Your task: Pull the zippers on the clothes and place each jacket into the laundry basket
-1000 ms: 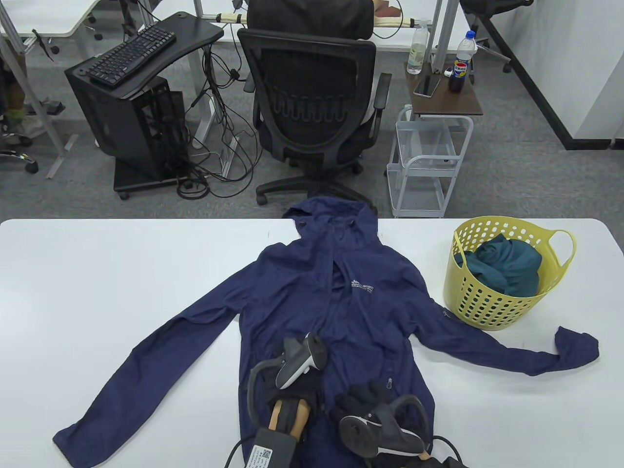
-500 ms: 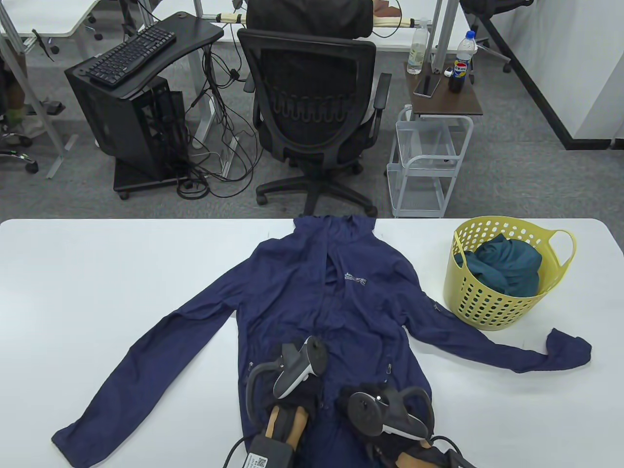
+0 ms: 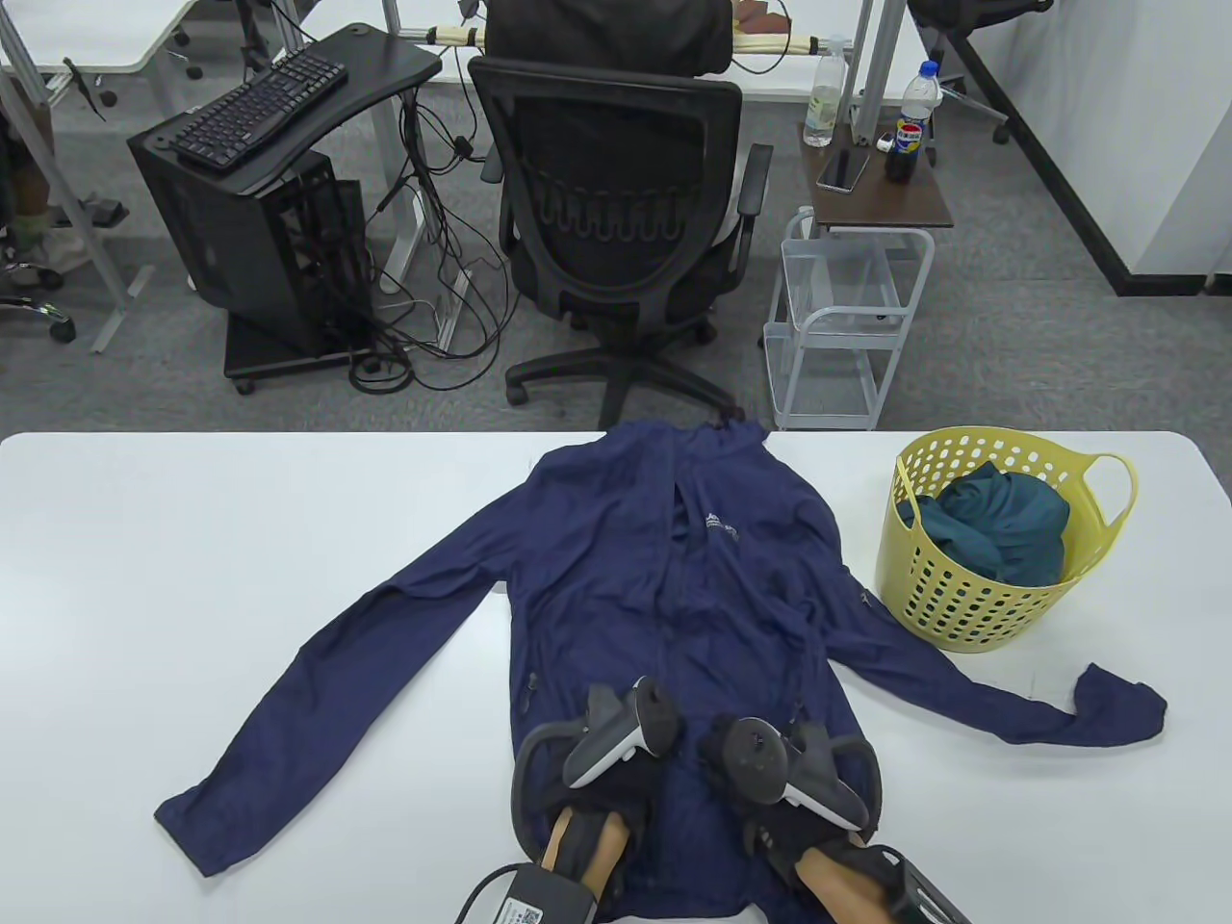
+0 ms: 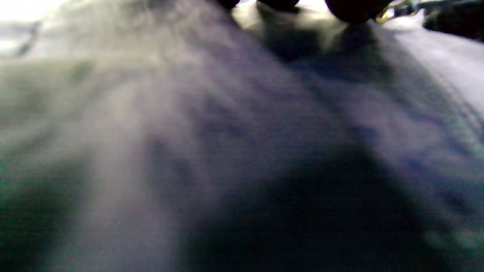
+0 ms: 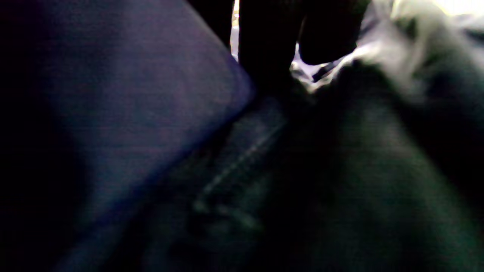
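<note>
One navy jacket (image 3: 664, 597) of thin, finely wrinkled cloth, spread face up on the white table (image 3: 192, 539), sleeves out to both sides, collar at the far edge. One yellow plastic laundry basket (image 3: 972, 597), round, perforated, with loop handles, just beside the jacket's sleeve; inside, one crumpled teal garment (image 3: 1001, 525). Two gloved hands on the jacket's lower front, near the hem: left hand (image 3: 602, 784) beside the centre seam, right hand (image 3: 780, 818) next to it. Fingers hidden under the trackers, wrist views dark and blurred: cannot tell whether either grasps the cloth.
</note>
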Demonstrator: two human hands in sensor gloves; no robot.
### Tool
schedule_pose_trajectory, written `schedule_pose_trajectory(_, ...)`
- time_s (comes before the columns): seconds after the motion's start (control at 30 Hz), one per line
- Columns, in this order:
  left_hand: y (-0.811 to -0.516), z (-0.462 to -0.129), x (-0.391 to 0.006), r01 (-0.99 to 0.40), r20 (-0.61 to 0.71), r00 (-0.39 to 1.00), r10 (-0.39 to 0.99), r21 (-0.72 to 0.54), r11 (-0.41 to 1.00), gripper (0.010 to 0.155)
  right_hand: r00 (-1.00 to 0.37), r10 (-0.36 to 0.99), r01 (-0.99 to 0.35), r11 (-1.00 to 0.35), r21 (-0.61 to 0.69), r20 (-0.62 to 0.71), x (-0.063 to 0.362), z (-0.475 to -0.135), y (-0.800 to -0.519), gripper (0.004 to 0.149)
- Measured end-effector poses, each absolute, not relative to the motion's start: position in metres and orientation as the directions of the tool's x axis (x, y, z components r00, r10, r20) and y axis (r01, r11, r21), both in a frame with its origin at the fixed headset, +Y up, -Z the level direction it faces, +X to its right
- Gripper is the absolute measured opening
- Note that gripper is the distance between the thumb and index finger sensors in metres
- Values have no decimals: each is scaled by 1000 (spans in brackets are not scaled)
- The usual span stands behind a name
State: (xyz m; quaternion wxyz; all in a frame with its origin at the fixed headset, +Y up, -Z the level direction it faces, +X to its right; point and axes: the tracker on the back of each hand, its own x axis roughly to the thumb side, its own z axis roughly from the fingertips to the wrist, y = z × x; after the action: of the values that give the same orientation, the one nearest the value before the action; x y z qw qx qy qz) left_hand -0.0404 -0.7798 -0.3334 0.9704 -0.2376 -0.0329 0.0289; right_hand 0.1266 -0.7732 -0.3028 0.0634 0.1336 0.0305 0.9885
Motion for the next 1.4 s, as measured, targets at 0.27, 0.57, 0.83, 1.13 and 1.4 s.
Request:
schedule_pose_trajectory(0.27,-784,-341,-56,-87,1,995,99,-478,874,52,-924,56,-68,-998,-18,379,103,-280,-766,45)
schedule_pose_trajectory(0.57,-787,-351,-80,-111,-61,994,93,-458,882,51,-842,36,-71,-996,-45,539,72,-253,-759,44)
schedule_pose_trajectory(0.83,-789,-360,-96,-105,-120,991,56,-455,884,52,-744,173,-153,-984,88,645,64,-241,-757,45)
schedule_pose_trajectory(1.13,-792,-368,-121,-96,-215,977,-2,-443,892,54,-604,449,-234,-890,392,659,63,-233,-758,43)
schedule_pose_trajectory(1.4,-788,-357,-117,-66,-102,995,23,-443,894,59,-741,390,-292,-920,260,547,85,-252,-757,53)
